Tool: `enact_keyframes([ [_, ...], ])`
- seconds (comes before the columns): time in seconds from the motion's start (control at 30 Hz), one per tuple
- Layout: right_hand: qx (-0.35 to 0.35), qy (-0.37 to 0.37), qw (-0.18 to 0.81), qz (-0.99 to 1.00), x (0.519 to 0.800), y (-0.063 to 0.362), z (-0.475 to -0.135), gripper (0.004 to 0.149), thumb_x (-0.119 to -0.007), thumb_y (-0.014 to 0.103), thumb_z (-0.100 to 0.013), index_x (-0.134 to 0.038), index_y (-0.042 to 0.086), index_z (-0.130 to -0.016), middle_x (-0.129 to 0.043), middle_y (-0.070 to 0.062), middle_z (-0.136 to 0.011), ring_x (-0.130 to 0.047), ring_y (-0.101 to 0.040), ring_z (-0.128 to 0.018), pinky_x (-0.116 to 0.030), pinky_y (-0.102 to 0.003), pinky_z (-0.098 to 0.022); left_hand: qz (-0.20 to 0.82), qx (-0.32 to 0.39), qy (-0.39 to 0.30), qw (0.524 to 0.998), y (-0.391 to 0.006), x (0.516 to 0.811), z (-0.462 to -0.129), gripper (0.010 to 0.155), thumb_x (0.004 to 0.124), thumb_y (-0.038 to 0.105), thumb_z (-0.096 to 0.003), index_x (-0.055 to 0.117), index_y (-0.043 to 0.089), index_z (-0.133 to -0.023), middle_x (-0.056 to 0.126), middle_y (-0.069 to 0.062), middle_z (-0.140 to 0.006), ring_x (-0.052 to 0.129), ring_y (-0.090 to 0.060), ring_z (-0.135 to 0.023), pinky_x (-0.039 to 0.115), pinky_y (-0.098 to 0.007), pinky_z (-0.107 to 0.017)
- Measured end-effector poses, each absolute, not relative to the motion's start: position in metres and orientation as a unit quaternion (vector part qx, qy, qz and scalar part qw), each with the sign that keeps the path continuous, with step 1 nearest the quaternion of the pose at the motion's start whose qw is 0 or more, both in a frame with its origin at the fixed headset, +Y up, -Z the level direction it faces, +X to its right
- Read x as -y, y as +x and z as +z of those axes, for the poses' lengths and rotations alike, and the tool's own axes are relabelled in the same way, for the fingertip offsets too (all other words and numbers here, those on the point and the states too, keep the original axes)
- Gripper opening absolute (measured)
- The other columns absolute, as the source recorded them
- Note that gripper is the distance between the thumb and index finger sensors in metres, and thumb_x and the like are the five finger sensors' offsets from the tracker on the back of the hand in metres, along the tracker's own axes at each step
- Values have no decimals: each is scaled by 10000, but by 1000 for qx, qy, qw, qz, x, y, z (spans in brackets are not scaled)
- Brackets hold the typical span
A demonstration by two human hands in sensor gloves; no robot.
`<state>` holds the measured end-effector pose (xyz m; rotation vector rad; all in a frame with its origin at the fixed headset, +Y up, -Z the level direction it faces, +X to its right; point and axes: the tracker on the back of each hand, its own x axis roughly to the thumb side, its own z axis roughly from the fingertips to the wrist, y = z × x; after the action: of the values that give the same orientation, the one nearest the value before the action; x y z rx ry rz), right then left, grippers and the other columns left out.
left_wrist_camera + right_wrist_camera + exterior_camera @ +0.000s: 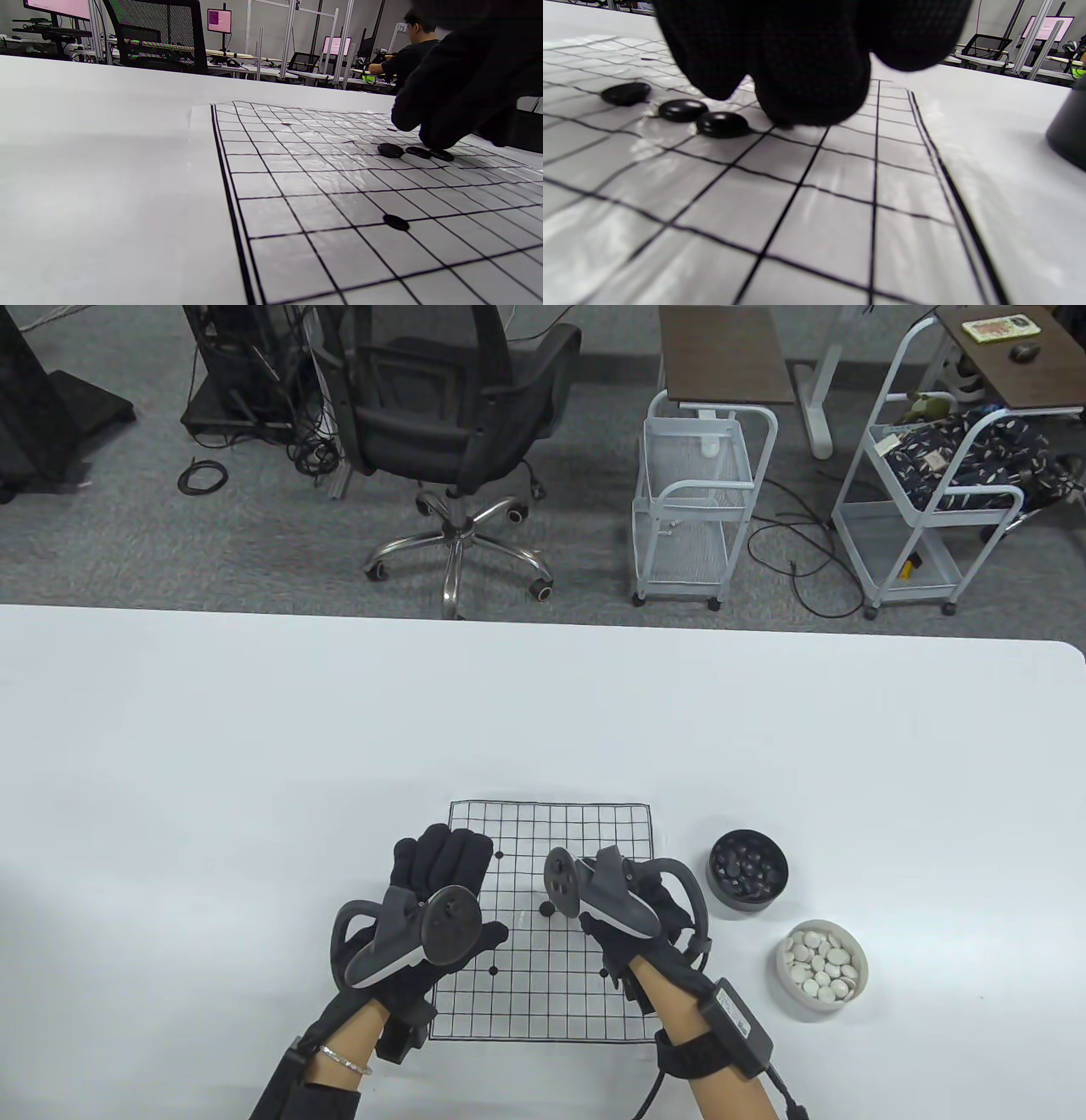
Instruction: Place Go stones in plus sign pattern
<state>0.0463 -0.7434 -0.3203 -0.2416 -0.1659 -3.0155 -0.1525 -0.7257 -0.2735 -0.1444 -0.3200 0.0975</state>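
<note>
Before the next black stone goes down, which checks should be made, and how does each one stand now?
1. Black stones in one straight row: ok, three lie in line.
2. Stones apart from one another: ok.
3. Right hand holding a stone: cannot tell, fingertips hide it.
4. Left hand clear of the row: ok, it is open over the Go board's left part.
5. Black stone bowl stocked: ok.
6. White stone bowl out of the way: ok, beside the board.

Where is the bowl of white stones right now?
In the table view, the bowl of white stones sits right of the Go board, just nearer the person than the bowl of black stones.
</note>
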Motion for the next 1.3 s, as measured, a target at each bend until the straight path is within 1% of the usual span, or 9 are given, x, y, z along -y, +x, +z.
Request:
enact_keyframes([
  [0.13, 44, -47, 54, -996, 729, 57, -322, 502, -866, 344, -432, -803, 197, -908, -976, -19, -751, -1003, -70, -400, -812, -392, -429, 50, 159, -72, 983, -153, 726, -274, 910, 549, 674, -470, 47, 276, -1117, 171, -51, -1276, 181, -376, -1191, 144, -566, -851],
  [0.3, 7, 49, 91, -995, 705, 89, -325, 552, -851, 344, -450, -748, 178, -967, -927, -67, -839, -1004, -104, -456, -797, -415, -460, 49, 157, -71, 984, -153, 725, -273, 909, 549, 673, -469, 50, 276, -1117, 171, -53, -1276, 182, -377, -1191, 143, -567, -849],
  [0.4, 34, 120, 131, -983, 700, 114, -329, 582, -833, 343, -470, -690, 188, -1013, -869, -96, -914, -995, -105, -473, -788, -416, -473, 48, 157, -71, 984, -153, 725, -273, 911, 549, 674, -469, 49, 275, -1118, 168, -52, -1276, 179, -380, -1190, 142, -568, -849],
  [0.57, 85, 194, 163, -964, 709, 149, -338, 550, -807, 322, -494, -681, 207, -1016, -856, -104, -925, -991, -86, -420, -796, -395, -444, 48, 155, -72, 984, -154, 725, -273, 908, 551, 673, -469, 56, 277, -1119, 170, -52, -1276, 182, -378, -1190, 144, -568, -849],
  [0.77, 119, 223, 160, -954, 726, 168, -348, 454, -766, 322, -520, -765, 193, -955, -900, -115, -865, -995, -67, -346, -809, -378, -401, 49, 150, -72, 985, -155, 725, -273, 908, 550, 673, -469, 57, 276, -1120, 170, -51, -1276, 181, -378, -1190, 145, -567, -850],
  [0.9, 110, 218, 175, -954, 738, 172, -353, 437, -724, 348, -532, -789, 179, -930, -922, -120, -828, -994, -58, -304, -815, -369, -374, 48, 148, -74, 985, -156, 725, -273, 908, 551, 672, -469, 60, 275, -1121, 171, -56, -1276, 183, -380, -1189, 146, -567, -850],
  [1.03, 119, 227, 208, -944, 746, 173, -356, 491, -753, 407, -500, -776, 174, -932, -917, -114, -815, -949, -36, -242, -815, -355, -357, 48, 148, -74, 985, -156, 725, -273, 906, 550, 672, -470, 60, 276, -1121, 170, -53, -1276, 183, -379, -1190, 146, -566, -851],
  [1.1, 107, 218, 217, -946, 748, 173, -357, 492, -808, 389, -470, -794, 174, -912, -934, -114, -787, -947, -38, -219, -815, -353, -345, 49, 148, -74, 985, -156, 725, -273, 905, 550, 673, -469, 63, 276, -1121, 171, -54, -1276, 184, -379, -1190, 147, -567, -850],
  [1.3, 65, 197, 246, -947, 750, 168, -354, 413, -868, 337, -434, -871, 166, -810, -995, -66, -666, -932, -48, -170, -812, -345, -330, 46, 147, -75, 985, -156, 725, -273, 905, 551, 672, -469, 64, 275, -1122, 173, -56, -1276, 186, -379, -1189, 149, -567, -850],
])
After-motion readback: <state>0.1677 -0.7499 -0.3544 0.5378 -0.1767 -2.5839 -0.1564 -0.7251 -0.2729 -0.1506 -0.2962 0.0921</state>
